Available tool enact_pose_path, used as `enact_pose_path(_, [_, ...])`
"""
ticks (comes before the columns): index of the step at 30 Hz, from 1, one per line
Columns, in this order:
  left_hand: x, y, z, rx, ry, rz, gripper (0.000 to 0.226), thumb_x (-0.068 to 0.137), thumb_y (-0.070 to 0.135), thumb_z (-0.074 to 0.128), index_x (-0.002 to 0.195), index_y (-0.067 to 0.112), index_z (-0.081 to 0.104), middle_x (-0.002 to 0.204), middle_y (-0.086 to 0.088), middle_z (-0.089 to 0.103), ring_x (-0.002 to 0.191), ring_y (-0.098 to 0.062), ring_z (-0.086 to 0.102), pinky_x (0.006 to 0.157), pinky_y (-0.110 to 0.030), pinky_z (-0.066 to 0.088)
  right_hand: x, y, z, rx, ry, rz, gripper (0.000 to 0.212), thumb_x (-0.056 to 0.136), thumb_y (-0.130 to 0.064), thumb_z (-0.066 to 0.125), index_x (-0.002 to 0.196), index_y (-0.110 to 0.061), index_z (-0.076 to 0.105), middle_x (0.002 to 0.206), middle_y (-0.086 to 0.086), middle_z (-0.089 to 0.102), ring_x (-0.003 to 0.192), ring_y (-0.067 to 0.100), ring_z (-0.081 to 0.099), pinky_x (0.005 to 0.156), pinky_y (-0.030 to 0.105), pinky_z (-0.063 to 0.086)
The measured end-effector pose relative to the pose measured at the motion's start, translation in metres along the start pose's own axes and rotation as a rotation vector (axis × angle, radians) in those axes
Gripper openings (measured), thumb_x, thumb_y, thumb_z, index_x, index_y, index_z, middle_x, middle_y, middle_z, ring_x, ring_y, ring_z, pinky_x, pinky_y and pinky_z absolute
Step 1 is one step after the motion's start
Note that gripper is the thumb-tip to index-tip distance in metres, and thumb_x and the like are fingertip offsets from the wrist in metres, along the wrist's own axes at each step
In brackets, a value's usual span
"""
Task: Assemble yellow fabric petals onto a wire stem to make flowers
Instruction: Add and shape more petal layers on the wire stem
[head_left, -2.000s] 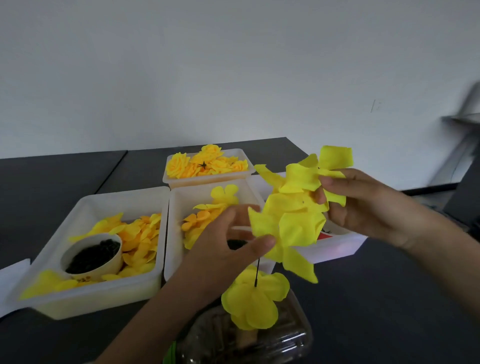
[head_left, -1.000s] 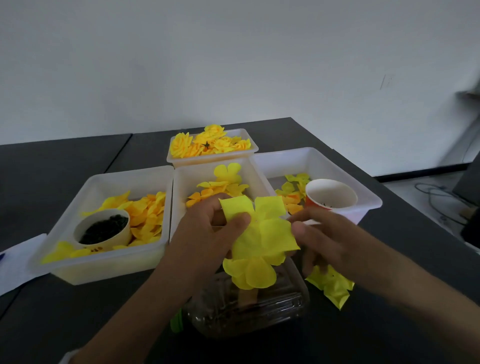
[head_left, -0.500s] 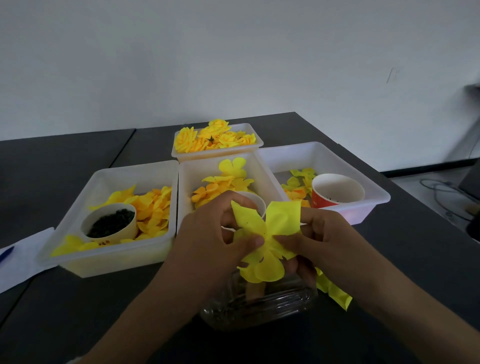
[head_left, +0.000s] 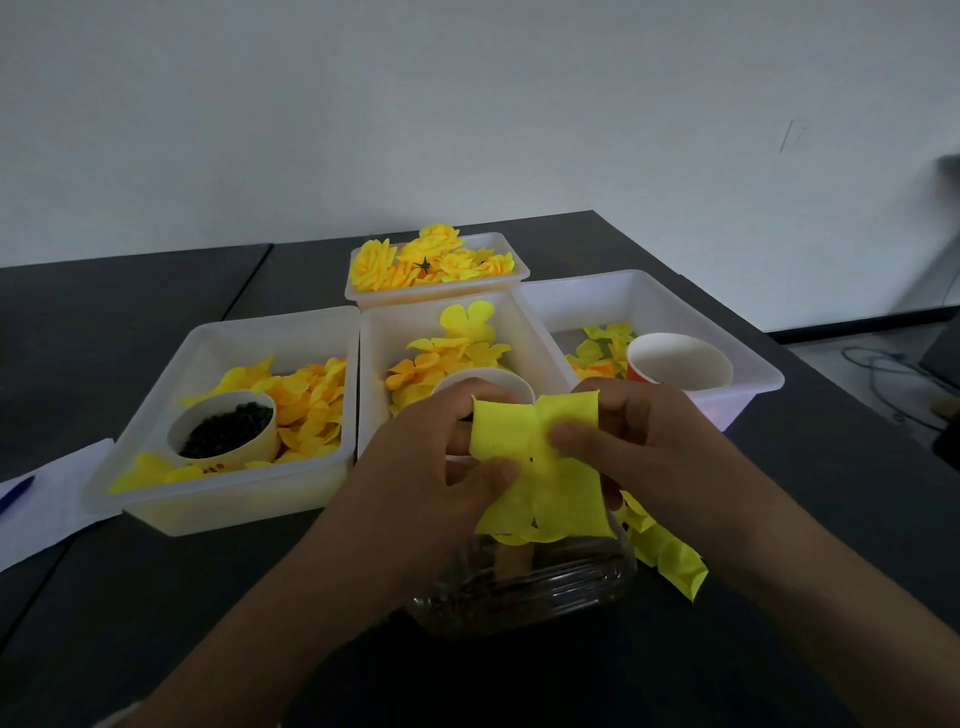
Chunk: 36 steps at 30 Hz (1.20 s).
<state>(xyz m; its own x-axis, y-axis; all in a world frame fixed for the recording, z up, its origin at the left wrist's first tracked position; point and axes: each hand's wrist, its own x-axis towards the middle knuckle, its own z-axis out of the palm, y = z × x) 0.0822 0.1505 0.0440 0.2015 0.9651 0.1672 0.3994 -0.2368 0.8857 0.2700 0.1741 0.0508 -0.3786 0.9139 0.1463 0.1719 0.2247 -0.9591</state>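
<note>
I am pinching the yellow petal piece (head_left: 540, 467) with my left hand (head_left: 441, 467) and right hand (head_left: 654, 447), fingers curled onto it, above the clear container (head_left: 524, 587) near the table's (head_left: 156, 597) front edge.

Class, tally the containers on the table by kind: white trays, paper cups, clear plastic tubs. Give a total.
White trays: 4
Paper cups: 3
Clear plastic tubs: 1
Total: 8

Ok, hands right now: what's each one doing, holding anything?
Left hand: pinching the yellow petal piece at its left side.
Right hand: pinching the same petal piece, thumb on top.
</note>
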Motion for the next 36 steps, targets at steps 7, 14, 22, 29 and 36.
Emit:
enact_pose_path(7, [0.000,-0.002,-0.005,-0.163,-0.053,-0.040,0.043,0.088,-0.006,0.060,0.114,0.028,0.056,0.102,0.009,0.074,0.091,-0.010,0.072,0.073,-0.023,0.058,0.003,0.006,-0.003,0.102,0.055,0.085,0.021,0.095,-0.012,0.054,0.095,0.002,0.069,0.065,0.002,0.065,0.050,0.004,0.058,0.046,0.014,0.045])
enact_pose_path(14, [0.000,-0.006,-0.003,-0.153,0.029,-0.048,0.042,0.086,0.001,0.064,0.106,0.036,0.053,0.095,0.006,0.075,0.085,-0.013,0.073,0.072,-0.028,0.060,0.006,0.010,-0.003,0.055,0.082,0.118,0.021,0.094,-0.022,0.056,0.092,-0.007,0.071,0.073,0.009,0.066,0.058,0.011,0.057,0.050,0.019,0.044])
enact_pose_path(22, [-0.003,-0.005,0.000,-0.115,0.065,-0.027,0.042,0.085,0.000,0.065,0.108,0.033,0.054,0.092,0.007,0.075,0.081,-0.011,0.072,0.066,-0.024,0.059,0.009,0.013,0.000,0.040,0.072,0.118,0.016,0.088,-0.015,0.064,0.091,0.001,0.066,0.088,0.028,0.066,0.068,0.026,0.061,0.054,0.028,0.051])
enact_pose_path(29, [-0.003,-0.005,0.002,-0.031,0.131,0.022,0.040,0.087,0.003,0.063,0.108,0.036,0.053,0.094,0.011,0.074,0.082,-0.005,0.071,0.066,-0.022,0.058,0.011,0.016,0.009,0.136,0.103,0.143,0.004,0.091,-0.007,0.059,0.092,-0.008,0.062,0.090,0.018,0.070,0.072,0.023,0.071,0.058,0.030,0.059])
enact_pose_path(36, [-0.004,-0.010,-0.003,-0.026,0.169,-0.011,0.039,0.087,0.010,0.064,0.113,0.037,0.050,0.097,0.009,0.074,0.082,-0.003,0.071,0.066,-0.020,0.058,0.010,0.020,0.013,0.238,0.068,0.083,0.034,0.100,-0.030,0.040,0.090,-0.014,0.067,0.082,0.021,0.067,0.075,0.040,0.064,0.072,0.051,0.056])
